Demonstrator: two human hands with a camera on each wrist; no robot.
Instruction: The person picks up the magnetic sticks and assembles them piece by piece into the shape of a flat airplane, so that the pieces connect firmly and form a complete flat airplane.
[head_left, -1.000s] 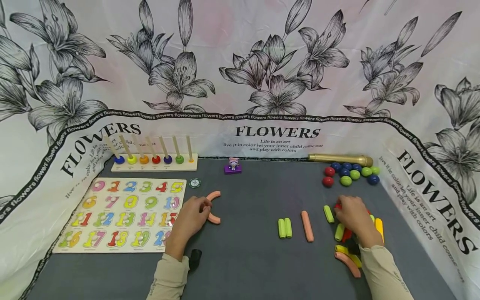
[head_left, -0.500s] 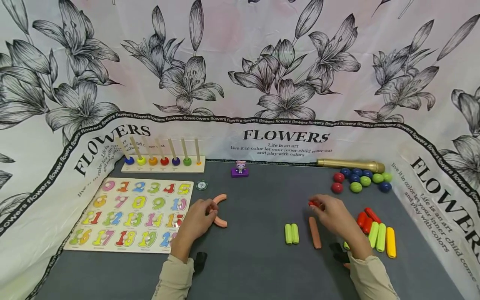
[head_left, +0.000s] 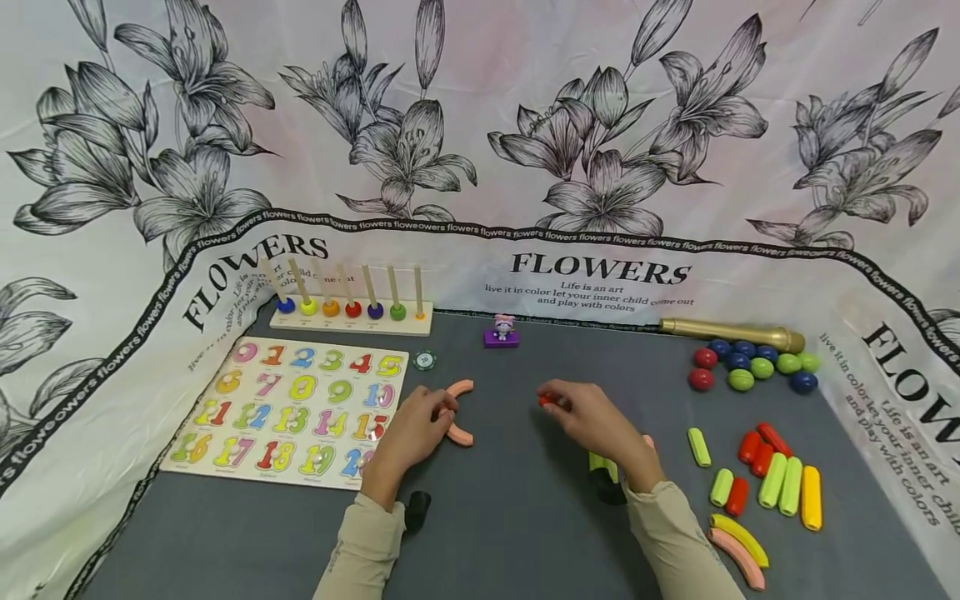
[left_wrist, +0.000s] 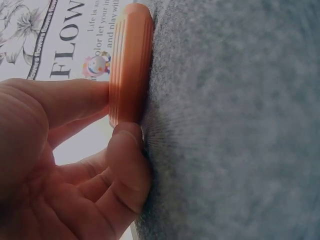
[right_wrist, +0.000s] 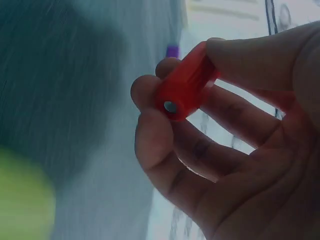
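My left hand [head_left: 416, 425] rests at the left side of two curved salmon-orange magnetic sticks that form an open arc. In the left wrist view, its thumb and a curled finger touch one curved stick [left_wrist: 131, 65] near its lower end. My right hand [head_left: 600, 421] pinches a short red magnetic stick [right_wrist: 185, 82] between thumb and fingers, above the table's middle. A metal dot shows in the red stick's end. Two short green sticks [head_left: 595, 463] lie partly hidden under the right wrist, along with a mostly covered straight orange one.
Loose red, green, yellow and orange sticks [head_left: 772, 479] lie at right. Behind them are coloured balls [head_left: 741, 380] and a gold tube [head_left: 731, 334]. A number board [head_left: 285, 412], peg stand [head_left: 352, 321], round chip [head_left: 424, 360] and small figurine [head_left: 502, 333] stand left and back.
My right hand has taken a red stick from the right-hand pile and carried it left toward the middle. The left hand stays at the curved sticks. The head view has shifted slightly.
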